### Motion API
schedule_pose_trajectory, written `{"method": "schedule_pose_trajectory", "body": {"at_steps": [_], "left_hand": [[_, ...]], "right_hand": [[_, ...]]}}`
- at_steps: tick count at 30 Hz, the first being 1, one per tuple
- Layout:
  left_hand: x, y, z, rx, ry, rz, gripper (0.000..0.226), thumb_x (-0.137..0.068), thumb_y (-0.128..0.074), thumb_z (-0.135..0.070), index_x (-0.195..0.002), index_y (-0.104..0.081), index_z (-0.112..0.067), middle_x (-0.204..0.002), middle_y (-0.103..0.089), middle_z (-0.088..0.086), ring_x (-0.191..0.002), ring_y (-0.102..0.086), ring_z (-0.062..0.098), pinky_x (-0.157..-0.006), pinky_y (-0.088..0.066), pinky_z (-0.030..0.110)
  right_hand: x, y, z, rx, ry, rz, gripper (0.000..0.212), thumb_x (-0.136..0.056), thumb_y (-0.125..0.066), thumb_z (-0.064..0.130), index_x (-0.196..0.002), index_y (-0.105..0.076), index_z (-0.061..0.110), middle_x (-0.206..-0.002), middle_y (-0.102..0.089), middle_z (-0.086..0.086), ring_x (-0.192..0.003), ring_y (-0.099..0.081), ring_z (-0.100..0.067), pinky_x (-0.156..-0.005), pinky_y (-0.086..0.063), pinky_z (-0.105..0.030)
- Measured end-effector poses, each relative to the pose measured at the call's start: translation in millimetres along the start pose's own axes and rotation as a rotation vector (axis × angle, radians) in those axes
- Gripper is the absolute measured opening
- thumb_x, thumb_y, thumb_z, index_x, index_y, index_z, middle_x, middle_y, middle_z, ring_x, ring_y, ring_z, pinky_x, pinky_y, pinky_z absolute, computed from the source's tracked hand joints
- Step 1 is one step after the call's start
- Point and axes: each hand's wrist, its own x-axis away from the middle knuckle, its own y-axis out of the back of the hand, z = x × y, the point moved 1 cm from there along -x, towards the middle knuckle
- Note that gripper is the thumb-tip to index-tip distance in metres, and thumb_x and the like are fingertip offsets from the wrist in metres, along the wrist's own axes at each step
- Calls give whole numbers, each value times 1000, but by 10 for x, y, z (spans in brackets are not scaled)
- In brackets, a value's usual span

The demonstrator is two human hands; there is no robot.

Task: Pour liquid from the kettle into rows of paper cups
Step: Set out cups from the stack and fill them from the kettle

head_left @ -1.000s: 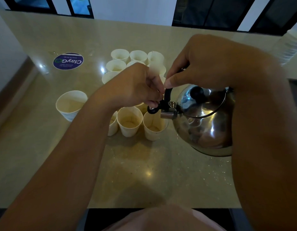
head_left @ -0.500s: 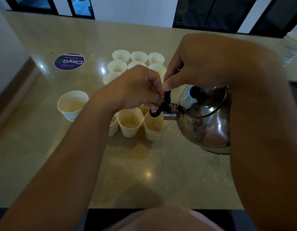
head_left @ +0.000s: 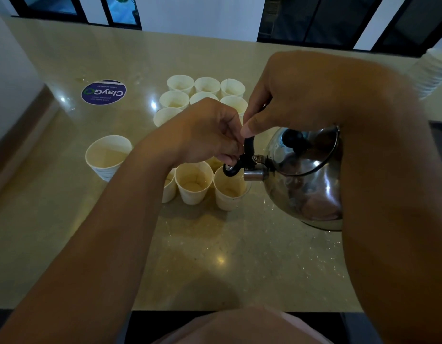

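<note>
A shiny steel kettle (head_left: 307,184) hangs tilted to the left above the table, its short spout over the rim of a paper cup (head_left: 228,192) in the nearest row. My right hand (head_left: 297,95) grips the kettle's black handle from above. My left hand (head_left: 210,130) pinches the black spout-cap lever at the spout, and the cap stands lifted. Several small white paper cups (head_left: 194,186) stand in rows from near to far, some holding a little pale liquid. My left hand hides the middle rows.
A larger paper cup (head_left: 107,156) holding pale liquid stands alone at the left. A round blue sticker (head_left: 103,92) lies on the beige table (head_left: 215,256) at the far left. A stack of white cups (head_left: 433,70) shows at the right edge.
Both hands and the kettle have shifted slightly, and the spout now sits a little farther over the near right cup. Both grips are unchanged.
</note>
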Motion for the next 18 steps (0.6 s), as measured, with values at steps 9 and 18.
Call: {"method": "schedule_pose_trajectory", "body": {"at_steps": [9,18], "left_hand": [[-20,10,20,-12,-3,6,18,-83,-70,10,-100,-68,3,-88,-76,14,-77,-76,22,-69,-61,25],[-34,17,9,-23,-18,12,18,-82,-70,11,-98,-69,3,-86,-77,12,-75,-76,20,-69,-62,26]], "right_hand": [[-31,3,34,11,-15,4,12,-79,-79,48,-84,-77,37,-86,-70,20,-79,-61,-3,-77,-44,-30],[-3,26,30,29,0,24,15,-82,-77,46,-91,-80,35,-84,-69,21,-76,-59,-2,-64,-37,-19]]}}
